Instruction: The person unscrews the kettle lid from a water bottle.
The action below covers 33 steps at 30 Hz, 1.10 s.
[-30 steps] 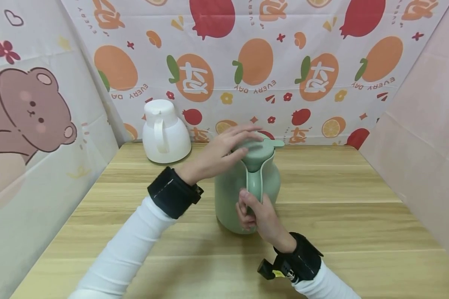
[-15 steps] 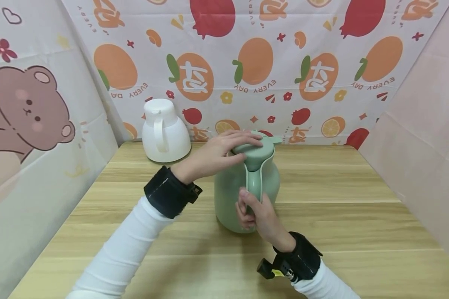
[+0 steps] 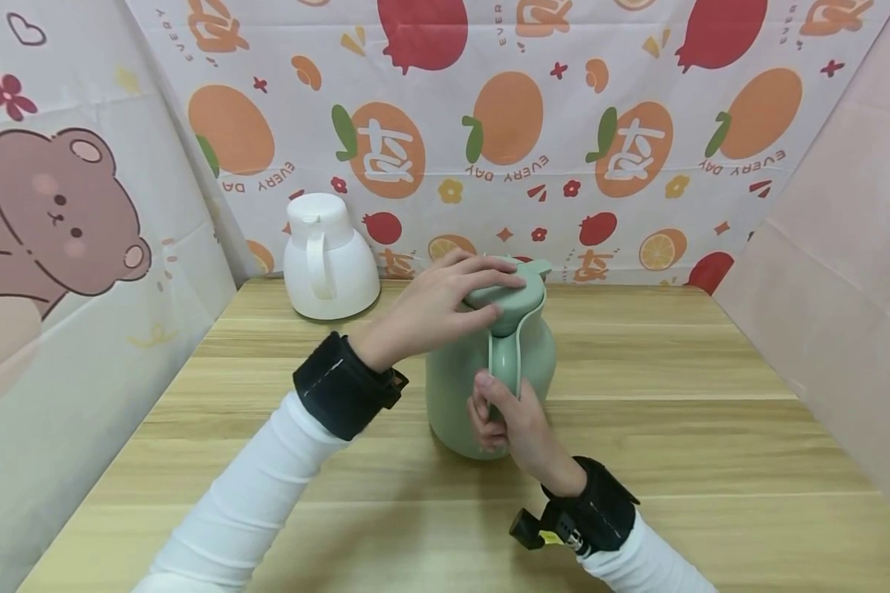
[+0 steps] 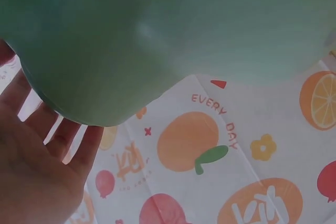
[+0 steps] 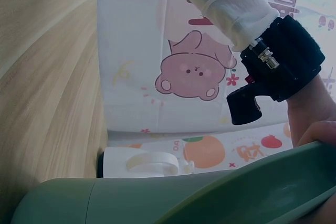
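A green thermal jug (image 3: 456,395) stands mid-table, its handle turned toward me. My right hand (image 3: 515,420) grips that handle (image 3: 503,358) with the thumb along its upper part. Across the jug's round lid (image 3: 515,296) lies my left hand (image 3: 445,301), fingers extended and thumb resting near the lid's front. A small tab (image 3: 540,267) juts from the lid toward the back right. In the left wrist view, the left-hand fingers (image 4: 86,153) reach the rim of the jug (image 4: 121,66). The right wrist view has the jug's side (image 5: 121,198) along the bottom.
A white jug (image 3: 331,280) with its lid on stands at the table's back left corner. The wooden table (image 3: 660,461) meets a fruit-print cloth (image 3: 504,123) behind, a bear-print cloth (image 3: 193,387) on the left and a pale pink one (image 3: 831,272) on the right.
The lid has turned counterclockwise under my left hand: its tab has swung from the right toward the back. My right hand has stayed on the handle and the jug has kept its place.
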Available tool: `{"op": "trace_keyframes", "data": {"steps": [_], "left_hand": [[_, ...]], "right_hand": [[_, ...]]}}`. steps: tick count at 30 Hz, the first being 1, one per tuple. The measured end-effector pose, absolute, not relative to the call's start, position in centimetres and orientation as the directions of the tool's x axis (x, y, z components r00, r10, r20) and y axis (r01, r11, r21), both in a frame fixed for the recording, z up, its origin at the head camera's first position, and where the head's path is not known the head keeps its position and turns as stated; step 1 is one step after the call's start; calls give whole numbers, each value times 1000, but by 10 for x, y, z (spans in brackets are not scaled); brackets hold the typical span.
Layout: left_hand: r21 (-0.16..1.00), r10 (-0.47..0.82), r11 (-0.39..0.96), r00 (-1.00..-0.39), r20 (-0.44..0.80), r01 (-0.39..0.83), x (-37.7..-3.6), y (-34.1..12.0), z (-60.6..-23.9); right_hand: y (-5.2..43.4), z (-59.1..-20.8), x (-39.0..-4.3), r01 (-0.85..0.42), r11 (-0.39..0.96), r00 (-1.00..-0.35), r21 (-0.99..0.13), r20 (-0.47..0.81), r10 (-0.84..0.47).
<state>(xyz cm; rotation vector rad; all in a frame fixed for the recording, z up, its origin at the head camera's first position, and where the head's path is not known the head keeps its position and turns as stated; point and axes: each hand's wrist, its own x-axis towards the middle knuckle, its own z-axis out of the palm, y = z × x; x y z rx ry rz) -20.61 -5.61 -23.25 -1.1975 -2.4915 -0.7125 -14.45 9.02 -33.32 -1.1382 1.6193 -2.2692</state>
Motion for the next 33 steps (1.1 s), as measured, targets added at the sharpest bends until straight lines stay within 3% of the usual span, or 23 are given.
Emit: {"op": "trace_keyframes", "data": {"steps": [12,23,33], "left_hand": [[84,635,628,-572,519,774,-203,-45,-232],[9,563,695,-553,614,719,-204,-34,-235],[4,556,721,-582,594,693,-204,-32,-232]], "right_hand": [[91,-334,-145,-309,-417,-703,-855,501,-505],[91,-333,-143,-302,-390,-728,-870,475,-494],[92,-335,-145,-307,-394,-723,-867,481,-496]]}}
